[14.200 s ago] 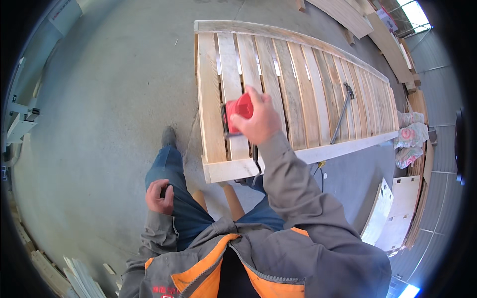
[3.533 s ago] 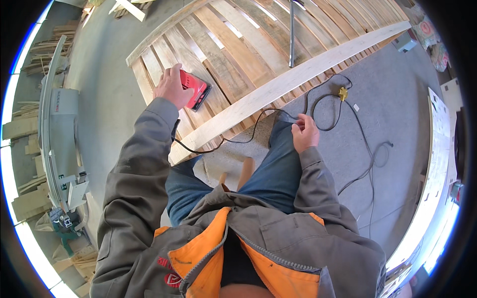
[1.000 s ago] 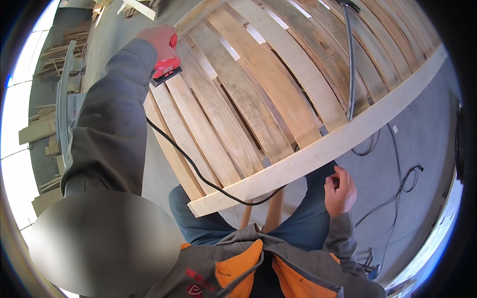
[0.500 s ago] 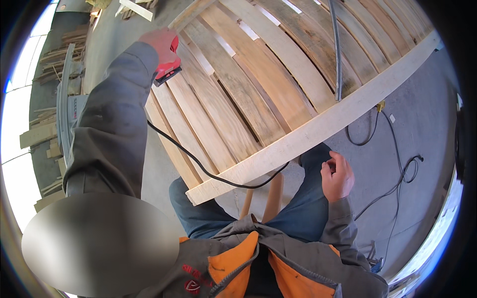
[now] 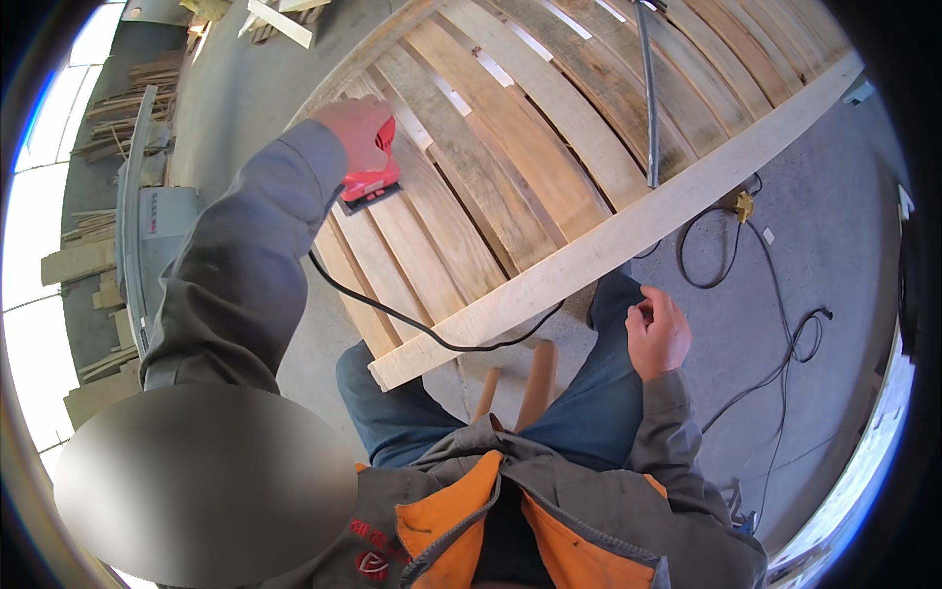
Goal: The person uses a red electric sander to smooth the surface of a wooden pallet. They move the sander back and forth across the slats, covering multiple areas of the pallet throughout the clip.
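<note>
My left hand (image 5: 355,130) is wrapped round a red power sander (image 5: 373,180). The tool's dark flat pad rests on the left-hand slats of a slatted wooden frame (image 5: 510,306). From the sander a black cord (image 5: 422,326) runs over the near rail and sags off its edge. Beside my right thigh, my right hand (image 5: 659,336) is loosely curled, with nothing visible in it. A grey metal bar (image 5: 651,118) lies across the slats farther right.
On the floor to the right lie a black cable (image 5: 788,363) and a yellow plug connector (image 5: 744,206). Stacked boards (image 5: 88,260) and a grey machine (image 5: 167,231) stand at left. Two wooden legs (image 5: 537,388) show between my knees. A blurred oval covers the lower left.
My left hand has brought the sander right and nearer to me along the slats. My right hand has shifted slightly, its fingers more curled.
</note>
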Action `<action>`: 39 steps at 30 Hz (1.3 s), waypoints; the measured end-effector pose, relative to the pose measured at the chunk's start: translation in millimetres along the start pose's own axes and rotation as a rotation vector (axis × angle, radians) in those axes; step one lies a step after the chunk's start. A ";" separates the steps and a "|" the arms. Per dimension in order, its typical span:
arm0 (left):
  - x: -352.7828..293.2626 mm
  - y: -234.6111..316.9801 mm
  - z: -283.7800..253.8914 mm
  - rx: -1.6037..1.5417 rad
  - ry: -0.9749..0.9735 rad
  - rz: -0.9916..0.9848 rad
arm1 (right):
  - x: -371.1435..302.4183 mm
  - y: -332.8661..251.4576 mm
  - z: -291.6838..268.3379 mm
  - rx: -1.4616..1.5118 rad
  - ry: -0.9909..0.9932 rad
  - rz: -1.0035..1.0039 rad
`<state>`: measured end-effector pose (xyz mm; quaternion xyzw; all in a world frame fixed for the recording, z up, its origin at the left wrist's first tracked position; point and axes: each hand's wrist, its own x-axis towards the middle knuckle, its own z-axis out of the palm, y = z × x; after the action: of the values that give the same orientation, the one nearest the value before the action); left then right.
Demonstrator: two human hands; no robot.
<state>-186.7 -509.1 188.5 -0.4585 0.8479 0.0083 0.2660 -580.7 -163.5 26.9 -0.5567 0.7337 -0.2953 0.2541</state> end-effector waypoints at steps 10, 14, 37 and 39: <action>-59.5 114.0 -14.0 -0.009 -0.069 0.007 | -5.5 8.7 5.0 0.010 0.001 -0.020; -75.6 147.6 -21.3 -0.028 -0.115 0.008 | -9.3 12.2 7.1 0.000 0.022 -0.053; -84.7 172.9 -29.3 -0.093 -0.139 -0.083 | -4.3 7.1 8.7 -0.036 -0.001 -0.056; -72.8 155.0 -33.3 -0.072 -0.145 -0.085 | -3.7 9.1 10.2 -0.047 -0.007 -0.046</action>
<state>-290.8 -371.6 214.8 -0.5017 0.8053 0.0604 0.3102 -578.6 -159.6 13.4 -0.5801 0.7267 -0.2819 0.2367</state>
